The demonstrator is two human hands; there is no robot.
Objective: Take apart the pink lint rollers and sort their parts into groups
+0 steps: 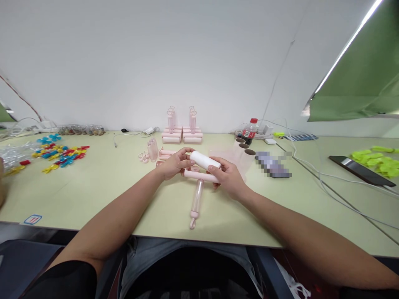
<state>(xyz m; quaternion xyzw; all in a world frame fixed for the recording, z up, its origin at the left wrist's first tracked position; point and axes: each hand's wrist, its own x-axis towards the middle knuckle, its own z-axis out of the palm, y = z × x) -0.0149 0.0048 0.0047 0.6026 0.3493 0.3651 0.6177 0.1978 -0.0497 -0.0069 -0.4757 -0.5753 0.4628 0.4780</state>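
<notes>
A white lint-roller refill roll (204,160) lies tilted above the pink lint-roller head (201,175), between my two hands. My right hand (229,174) is closed around their right end, its thumb on the white roll and fingers beneath the pink head. At the left end, my left hand (174,164) is closed, its fingertips at the edge of the roll and the pink head; its exact grip is partly hidden. Below the head, a clear handle (197,197) with a pink hanging loop (192,223) points toward me.
Pink lint rollers (182,135) stand against the wall. Clear handles (152,149) and pink parts (144,157) lie left of my hands. Right are cardboard-cored rolls (249,153), a cola bottle (250,129), a blurred item (272,165) and cables. Colourful pieces (67,155) lie far left.
</notes>
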